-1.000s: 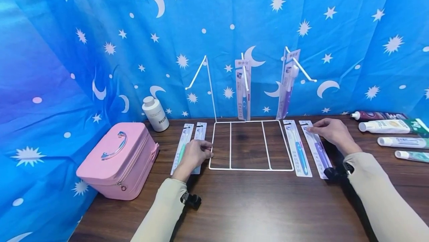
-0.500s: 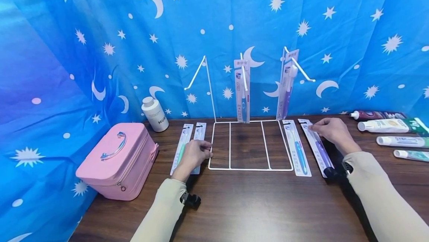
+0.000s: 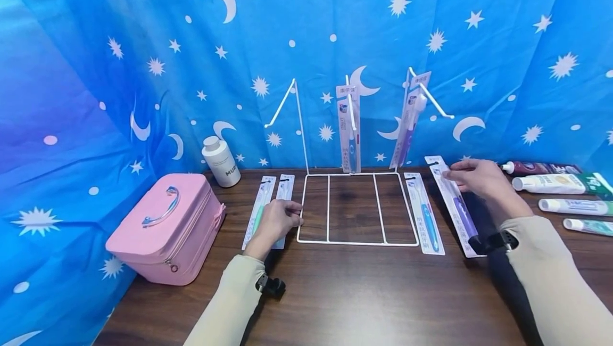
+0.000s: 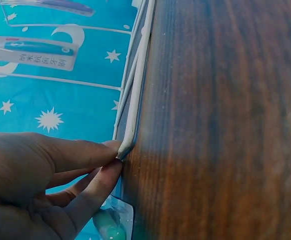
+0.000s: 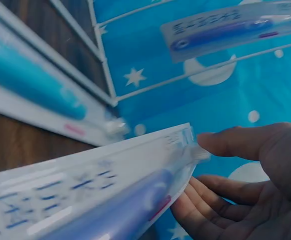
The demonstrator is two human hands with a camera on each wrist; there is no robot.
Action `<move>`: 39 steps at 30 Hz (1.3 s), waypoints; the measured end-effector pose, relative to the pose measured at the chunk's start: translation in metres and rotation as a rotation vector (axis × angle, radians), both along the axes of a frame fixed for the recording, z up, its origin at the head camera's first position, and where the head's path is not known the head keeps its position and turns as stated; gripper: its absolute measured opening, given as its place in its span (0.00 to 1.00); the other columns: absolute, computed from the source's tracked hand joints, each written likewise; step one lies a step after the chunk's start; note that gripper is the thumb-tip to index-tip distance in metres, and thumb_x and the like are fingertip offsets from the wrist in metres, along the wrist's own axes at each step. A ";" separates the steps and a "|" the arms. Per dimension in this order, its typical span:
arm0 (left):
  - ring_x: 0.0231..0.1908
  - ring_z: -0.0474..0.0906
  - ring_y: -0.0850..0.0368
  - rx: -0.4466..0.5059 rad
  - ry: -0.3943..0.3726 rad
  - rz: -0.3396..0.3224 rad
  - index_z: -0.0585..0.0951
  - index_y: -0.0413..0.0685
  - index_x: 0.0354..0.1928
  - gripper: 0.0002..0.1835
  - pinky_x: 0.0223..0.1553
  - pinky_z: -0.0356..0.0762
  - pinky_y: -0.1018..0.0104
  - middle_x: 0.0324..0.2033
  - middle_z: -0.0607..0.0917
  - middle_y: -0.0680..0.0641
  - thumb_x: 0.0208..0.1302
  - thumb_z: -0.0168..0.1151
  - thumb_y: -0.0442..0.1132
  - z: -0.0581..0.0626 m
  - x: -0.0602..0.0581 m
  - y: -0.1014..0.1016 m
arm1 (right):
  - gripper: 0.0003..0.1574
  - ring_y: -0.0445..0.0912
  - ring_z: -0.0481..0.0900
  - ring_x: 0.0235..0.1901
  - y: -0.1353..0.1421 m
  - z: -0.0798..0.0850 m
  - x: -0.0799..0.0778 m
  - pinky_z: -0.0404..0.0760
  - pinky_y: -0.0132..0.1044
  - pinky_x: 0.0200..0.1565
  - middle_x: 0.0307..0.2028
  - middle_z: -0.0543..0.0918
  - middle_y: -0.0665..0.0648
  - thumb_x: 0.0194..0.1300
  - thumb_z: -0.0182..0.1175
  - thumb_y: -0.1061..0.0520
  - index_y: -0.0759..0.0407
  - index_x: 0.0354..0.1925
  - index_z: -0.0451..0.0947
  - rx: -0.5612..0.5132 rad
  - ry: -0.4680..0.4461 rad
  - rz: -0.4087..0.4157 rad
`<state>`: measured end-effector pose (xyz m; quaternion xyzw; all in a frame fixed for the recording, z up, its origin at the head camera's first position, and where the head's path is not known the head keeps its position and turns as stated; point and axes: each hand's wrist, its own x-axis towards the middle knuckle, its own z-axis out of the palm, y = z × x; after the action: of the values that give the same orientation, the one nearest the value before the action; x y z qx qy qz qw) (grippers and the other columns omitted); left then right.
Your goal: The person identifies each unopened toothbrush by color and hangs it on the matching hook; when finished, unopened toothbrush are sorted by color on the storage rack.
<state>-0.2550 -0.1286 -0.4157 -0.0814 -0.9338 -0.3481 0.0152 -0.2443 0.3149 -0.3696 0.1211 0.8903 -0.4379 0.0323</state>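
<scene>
My left hand pinches the left corner of a white wire display rack between thumb and fingertips; the left wrist view shows the grip on the wire. My right hand pinches the upper right edge of a packaged purple toothbrush, whose top end is raised and tilted. A packaged blue toothbrush lies beside it, right of the rack. On the rack's hooks hang a second packaged blue toothbrush and a second packaged purple one. The left hook carries nothing.
Two more toothbrush packs, one with a green brush, lie under and beside the left hand. A pink case and a white bottle stand at left. Several toothpaste tubes lie at right. A blue starry curtain closes the back.
My right hand has drawn the purple toothbrush pack up, its top end rising from the table and moving back. The left hand has stayed on the rack.
</scene>
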 end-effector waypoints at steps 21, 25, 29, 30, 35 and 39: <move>0.27 0.78 0.61 0.002 -0.026 0.021 0.87 0.45 0.42 0.12 0.32 0.74 0.66 0.27 0.84 0.53 0.53 0.72 0.32 0.001 0.004 0.001 | 0.41 0.48 0.74 0.46 -0.025 0.077 0.057 0.69 0.33 0.39 0.53 0.78 0.68 0.62 0.60 0.33 0.59 0.60 0.73 0.153 0.420 -0.006; 0.27 0.78 0.61 0.002 -0.049 0.025 0.87 0.46 0.42 0.13 0.32 0.74 0.66 0.27 0.84 0.54 0.53 0.72 0.32 0.000 0.004 0.001 | 0.37 0.31 0.73 0.37 -0.033 0.093 0.074 0.70 0.23 0.33 0.49 0.81 0.57 0.61 0.63 0.36 0.57 0.60 0.74 0.141 0.492 -0.048; 0.28 0.78 0.61 0.008 -0.050 0.026 0.87 0.46 0.43 0.13 0.32 0.74 0.66 0.27 0.84 0.53 0.53 0.72 0.32 0.000 0.003 0.002 | 0.35 0.32 0.74 0.38 -0.040 0.105 0.089 0.70 0.23 0.33 0.44 0.80 0.47 0.61 0.64 0.39 0.54 0.60 0.74 0.103 0.538 -0.077; 0.28 0.78 0.61 0.009 -0.050 0.026 0.87 0.46 0.43 0.13 0.32 0.74 0.66 0.27 0.84 0.53 0.53 0.72 0.32 0.000 0.003 0.002 | 0.34 0.33 0.74 0.39 -0.041 0.108 0.092 0.70 0.23 0.34 0.45 0.80 0.47 0.61 0.64 0.39 0.54 0.60 0.74 0.095 0.543 -0.080; 0.28 0.78 0.61 0.015 -0.056 0.032 0.86 0.46 0.43 0.13 0.32 0.74 0.67 0.27 0.84 0.54 0.53 0.72 0.32 0.000 0.002 0.003 | 0.31 0.36 0.74 0.42 -0.047 0.118 0.108 0.71 0.21 0.34 0.48 0.79 0.47 0.62 0.64 0.42 0.49 0.61 0.74 0.074 0.583 -0.083; 0.28 0.78 0.60 0.018 -0.048 0.028 0.87 0.46 0.42 0.13 0.31 0.74 0.66 0.26 0.83 0.53 0.53 0.72 0.32 0.000 0.002 0.002 | 0.30 0.37 0.74 0.41 -0.053 0.123 0.120 0.71 0.20 0.31 0.46 0.78 0.45 0.63 0.65 0.48 0.50 0.62 0.73 0.060 0.653 -0.070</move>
<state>-0.2534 -0.1263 -0.4154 -0.0596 -0.9318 -0.3579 -0.0014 -0.1239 0.2621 -0.2467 0.0058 0.8614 -0.4281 -0.2733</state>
